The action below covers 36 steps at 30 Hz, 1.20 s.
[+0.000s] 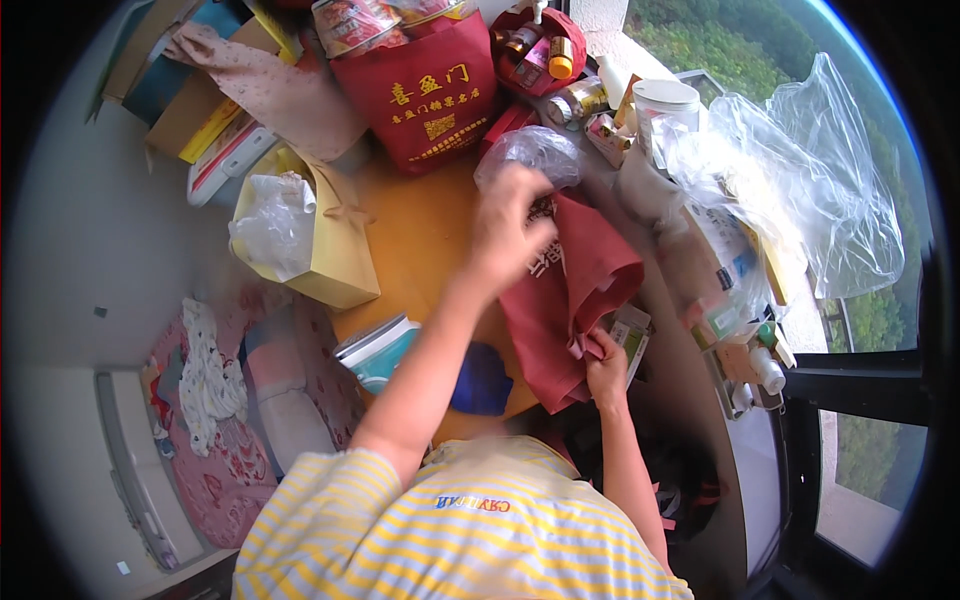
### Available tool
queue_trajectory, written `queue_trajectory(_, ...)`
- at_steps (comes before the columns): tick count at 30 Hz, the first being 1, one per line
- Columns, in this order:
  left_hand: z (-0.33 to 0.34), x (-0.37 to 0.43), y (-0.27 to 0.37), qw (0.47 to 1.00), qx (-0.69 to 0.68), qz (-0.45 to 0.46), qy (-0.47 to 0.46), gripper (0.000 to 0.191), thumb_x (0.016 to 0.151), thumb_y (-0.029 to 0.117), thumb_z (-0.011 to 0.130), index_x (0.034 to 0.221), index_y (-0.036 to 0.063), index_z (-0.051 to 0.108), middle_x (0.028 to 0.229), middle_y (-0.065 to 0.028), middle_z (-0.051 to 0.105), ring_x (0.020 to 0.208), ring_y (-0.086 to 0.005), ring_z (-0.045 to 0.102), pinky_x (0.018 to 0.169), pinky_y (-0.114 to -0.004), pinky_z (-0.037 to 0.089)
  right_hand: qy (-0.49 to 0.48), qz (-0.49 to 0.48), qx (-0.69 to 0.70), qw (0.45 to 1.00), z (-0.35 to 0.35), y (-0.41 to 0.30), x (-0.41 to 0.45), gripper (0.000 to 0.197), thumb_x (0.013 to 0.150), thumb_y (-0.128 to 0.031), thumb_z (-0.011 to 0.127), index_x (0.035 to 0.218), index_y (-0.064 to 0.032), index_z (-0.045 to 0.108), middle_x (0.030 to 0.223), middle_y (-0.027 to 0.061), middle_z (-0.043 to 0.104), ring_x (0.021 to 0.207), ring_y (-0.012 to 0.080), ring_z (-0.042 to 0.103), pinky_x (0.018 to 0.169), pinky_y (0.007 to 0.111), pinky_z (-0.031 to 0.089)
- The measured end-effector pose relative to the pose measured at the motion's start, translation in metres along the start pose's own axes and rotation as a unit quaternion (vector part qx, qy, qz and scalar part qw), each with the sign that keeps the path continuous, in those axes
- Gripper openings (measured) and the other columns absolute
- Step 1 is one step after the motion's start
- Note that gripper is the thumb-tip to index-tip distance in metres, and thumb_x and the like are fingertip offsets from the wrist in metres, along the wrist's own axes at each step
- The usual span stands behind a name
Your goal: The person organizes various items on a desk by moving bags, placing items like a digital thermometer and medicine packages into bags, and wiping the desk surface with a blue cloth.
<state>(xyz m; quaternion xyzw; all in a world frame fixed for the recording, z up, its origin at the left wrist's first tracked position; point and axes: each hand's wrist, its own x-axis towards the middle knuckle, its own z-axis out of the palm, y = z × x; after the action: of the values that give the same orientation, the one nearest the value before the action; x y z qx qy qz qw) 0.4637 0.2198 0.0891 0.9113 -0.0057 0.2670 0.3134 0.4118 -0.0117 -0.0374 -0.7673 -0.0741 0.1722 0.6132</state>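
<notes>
A flat dark-red fabric tote bag [547,315] with printed writing lies across the right side of the wooden table [409,225]. My right hand [607,367] grips the folded cloth of the bag near its lower right corner. At the bag's far end is my left hand [510,229], blurred, with curled fingers; whether cloth is pinched in them cannot be made out. Just beyond that hand sits a crumpled clear plastic bag [536,154]. A blue cloth item [482,381] lies beside the tote, partly behind my left forearm.
At left stands a yellow paper bag [341,262] holding clear plastic. A full red shopping bag [420,97] and a red basket of bottles [536,52] are at the back. The windowsill at right holds jars, boxes and plastic bags [817,172]. Books [379,352] lie left of my forearm.
</notes>
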Motion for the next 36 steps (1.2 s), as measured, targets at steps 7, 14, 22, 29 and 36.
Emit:
queue_trajectory(7, 0.065, 0.036, -0.106, 0.908, 0.156, -0.319, -0.223, 0.083, 0.06, 0.039, 0.077, 0.13, 0.0162, 0.039, 0.138, -0.0193, 0.029, 0.125, -0.0377, 0.031, 0.099, -0.052, 0.029, 0.016, 0.025, -0.045, 0.999, 0.002, -0.008, -0.002, 0.037, 0.076, 0.012, 0.049, 0.11, -0.0004, 0.057, 0.1, 0.0054, 0.063, 0.092, 0.0121, 0.056, 0.083, 0.023, 0.041)
queue_trajectory(14, 0.01, 0.087, -0.156, 0.858, -0.393, -0.313, -0.111, 0.03, 0.075, 0.007, 0.059, 0.103, -0.0039, 0.056, 0.093, -0.0095, 0.062, 0.083, -0.0184, 0.06, 0.076, -0.031, 0.048, -0.007, 0.058, 0.002, 0.998, -0.01, -0.01, -0.012, 0.043, 0.075, 0.005, 0.054, 0.118, -0.0009, 0.051, 0.107, 0.012, 0.059, 0.101, 0.0168, 0.055, 0.086, 0.025, 0.04)
queue_trajectory(22, -0.112, 0.102, -0.075, 0.782, -0.559, -0.207, -0.183, 0.033, 0.078, 0.007, 0.06, 0.11, 0.0016, 0.052, 0.101, -0.006, 0.059, 0.089, -0.0145, 0.058, 0.079, -0.03, 0.048, 0.107, -0.142, -0.017, 0.984, -0.042, -0.117, -0.021, 0.043, 0.075, -0.008, 0.06, 0.116, -0.0009, 0.052, 0.121, 0.0139, 0.048, 0.113, 0.0243, 0.046, 0.096, 0.033, 0.034)
queue_trajectory(29, -0.095, 0.055, 0.017, 0.78, -0.506, -0.054, -0.364, 0.035, 0.078, 0.012, 0.06, 0.111, 0.0014, 0.052, 0.095, -0.0034, 0.06, 0.086, -0.0117, 0.054, 0.079, -0.028, 0.045, -0.039, -0.086, 0.332, 0.939, -0.013, -0.156, 0.003, 0.069, 0.081, -0.025, 0.058, 0.136, -0.0055, 0.022, 0.132, 0.014, 0.038, 0.118, 0.0297, 0.041, 0.097, 0.041, 0.034)
queue_trajectory(36, -0.061, 0.035, 0.022, 0.544, -0.508, -0.078, -0.663, 0.034, 0.078, 0.014, 0.063, 0.107, -0.0009, 0.053, 0.105, -0.0094, 0.057, 0.092, -0.0161, 0.055, 0.081, -0.033, 0.046, 0.067, 0.04, 0.406, 0.911, -0.053, -0.077, -0.056, 0.059, 0.08, -0.023, 0.059, 0.13, -0.0037, 0.034, 0.126, 0.0105, 0.046, 0.115, 0.0275, 0.045, 0.095, 0.043, 0.039)
